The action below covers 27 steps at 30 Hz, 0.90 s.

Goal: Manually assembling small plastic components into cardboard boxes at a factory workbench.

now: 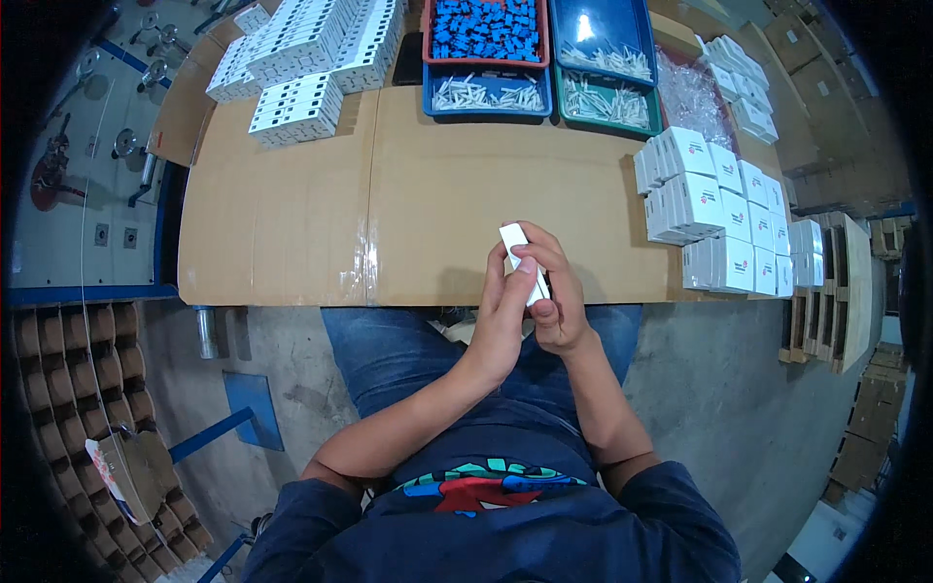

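Observation:
Above the near edge of the cardboard-covered table (282,223), both my hands are closed around a small white rectangular box (512,236). My left hand (501,321) grips it from the left, its thumb lying along the box. From the other side, my right hand (561,291) wraps its fingers round it. The upper end of the box sticks out past my fingers, and a lower strip shows between the hands. Much of its surface is hidden by my fingers.
Stacked white boxes stand at the far left (296,107) and at the right (724,209). Along the back are a red tray of blue pieces (428,39) and blue (486,117) and green (607,126) trays of small white parts. A partitioned cardboard crate (58,389) lies lower left.

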Each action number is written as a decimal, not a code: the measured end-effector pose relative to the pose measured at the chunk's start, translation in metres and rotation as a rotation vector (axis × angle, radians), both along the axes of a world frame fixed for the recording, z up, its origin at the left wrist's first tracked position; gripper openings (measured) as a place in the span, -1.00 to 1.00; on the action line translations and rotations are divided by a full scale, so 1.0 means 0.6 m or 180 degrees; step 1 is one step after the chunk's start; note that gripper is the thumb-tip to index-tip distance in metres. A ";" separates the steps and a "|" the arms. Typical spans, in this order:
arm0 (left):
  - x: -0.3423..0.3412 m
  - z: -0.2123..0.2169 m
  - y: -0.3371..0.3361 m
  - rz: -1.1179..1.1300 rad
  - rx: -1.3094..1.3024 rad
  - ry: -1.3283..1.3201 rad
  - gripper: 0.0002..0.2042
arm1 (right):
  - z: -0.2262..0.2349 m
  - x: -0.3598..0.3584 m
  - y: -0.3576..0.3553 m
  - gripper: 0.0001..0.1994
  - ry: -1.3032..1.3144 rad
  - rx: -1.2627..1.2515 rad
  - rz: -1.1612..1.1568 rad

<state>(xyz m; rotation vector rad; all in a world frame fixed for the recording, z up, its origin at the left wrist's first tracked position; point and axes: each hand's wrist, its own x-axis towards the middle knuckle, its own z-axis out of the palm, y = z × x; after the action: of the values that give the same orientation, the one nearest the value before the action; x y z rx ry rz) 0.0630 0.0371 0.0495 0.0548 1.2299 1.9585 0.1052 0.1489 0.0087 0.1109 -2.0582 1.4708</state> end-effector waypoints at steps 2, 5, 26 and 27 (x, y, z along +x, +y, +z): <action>-0.001 0.000 -0.004 -0.0067 0.0112 -0.0090 -0.48 | 0.004 -0.001 0.001 -0.29 0.0022 -0.0037 0.0075; 0.000 0.002 -0.004 -0.0081 0.0080 -0.0020 -0.48 | 0.003 0.001 0.002 -0.28 0.0010 -0.0025 0.0051; -0.089 -0.013 -0.053 -0.0913 0.0085 0.2460 0.16 | 0.079 0.006 0.025 -0.16 -0.0709 -0.0490 0.0415; -0.094 -0.009 -0.056 -0.1055 0.0437 0.1536 0.06 | 0.076 0.005 0.026 -0.16 -0.0671 -0.0428 0.0318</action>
<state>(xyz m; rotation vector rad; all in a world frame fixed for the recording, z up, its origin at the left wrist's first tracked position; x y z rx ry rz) 0.0064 0.0032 0.0441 0.7904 1.2802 1.7819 0.1082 0.1647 0.0542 0.0050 -2.1367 1.7425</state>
